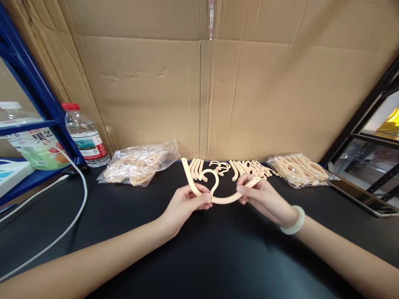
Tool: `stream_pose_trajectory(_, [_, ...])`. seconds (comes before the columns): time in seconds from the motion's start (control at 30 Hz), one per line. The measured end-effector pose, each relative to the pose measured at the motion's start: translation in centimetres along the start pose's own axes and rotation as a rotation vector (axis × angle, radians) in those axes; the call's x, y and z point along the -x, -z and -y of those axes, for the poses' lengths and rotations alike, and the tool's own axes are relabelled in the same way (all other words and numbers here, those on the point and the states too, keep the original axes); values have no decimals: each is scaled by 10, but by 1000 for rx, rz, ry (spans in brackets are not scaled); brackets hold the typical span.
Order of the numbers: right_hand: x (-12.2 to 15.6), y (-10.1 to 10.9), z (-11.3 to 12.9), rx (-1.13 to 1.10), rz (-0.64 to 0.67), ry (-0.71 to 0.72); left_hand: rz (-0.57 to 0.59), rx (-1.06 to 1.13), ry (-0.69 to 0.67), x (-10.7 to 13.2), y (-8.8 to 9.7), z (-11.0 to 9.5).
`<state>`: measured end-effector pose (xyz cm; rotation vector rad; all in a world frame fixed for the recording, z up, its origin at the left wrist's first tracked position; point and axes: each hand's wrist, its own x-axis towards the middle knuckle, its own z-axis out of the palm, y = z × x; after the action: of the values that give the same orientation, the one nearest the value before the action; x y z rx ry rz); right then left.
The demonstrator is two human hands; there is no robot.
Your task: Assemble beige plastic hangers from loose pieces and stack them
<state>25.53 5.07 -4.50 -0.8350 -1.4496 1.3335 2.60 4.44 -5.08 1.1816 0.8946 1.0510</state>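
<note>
Hands meet over the middle of the black table [199, 257], both grasping one peach-coloured plastic hanger [218, 192] that is raised just above the surface. The left hand [186, 203] pinches the hanger at its centre joint, fingers curled round the base of the hook and one arm that slants up toward the far edge. The right hand [263, 199], with a pale bead bracelet [294, 222] at its wrist, grips the other arm near its tip, so the piece curves between the two hands. Just behind them, along the far edge against the cardboard wall [199, 91], lies a row of loose hanger parts [240, 168], arms and hooks side by side. Toward the far left a clear plastic bag [140, 166] holds more of the same parts, and a second bag [299, 170] sits toward the far right. A water bottle [85, 137] with a red cap stands at the far left corner beside a blue shelf frame [37, 95], and a white cable [73, 216] loops across the left side. A flat grey tablet [361, 195] rests near the right edge.
</note>
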Motion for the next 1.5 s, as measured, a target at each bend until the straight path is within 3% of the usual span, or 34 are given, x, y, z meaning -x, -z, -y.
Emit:
stream_pose_trajectory(0.13, [-10,37,14,267,152,-3,-7,-43,13,-7,14,-6])
stream_pose_trajectory(0.2, [-13,49,17,455,224,8,55,-138,-10,-14,26,-11])
stream_pose_trajectory(0.27, [-15,56,17,617,280,-10,180,-299,-50,-22,40,-16])
stream_pose_trajectory(0.4, [-16,62,15,851,316,-20,239,-413,-107,-36,64,-22])
stream_pose_trajectory(0.5, [-17,64,15,952,348,2,289,-544,-157,-39,72,-24])
stream_pose_trajectory(0.7, [-19,67,13,1092,321,122,339,-804,-306,-35,69,-21])
stream_pose_trajectory(0.9, [-18,66,11,1082,333,100,318,-931,-438,-33,67,-18])
stream_pose_trajectory(1.5, [-13,55,8,1244,290,155,235,-1063,-511,-33,66,-17])
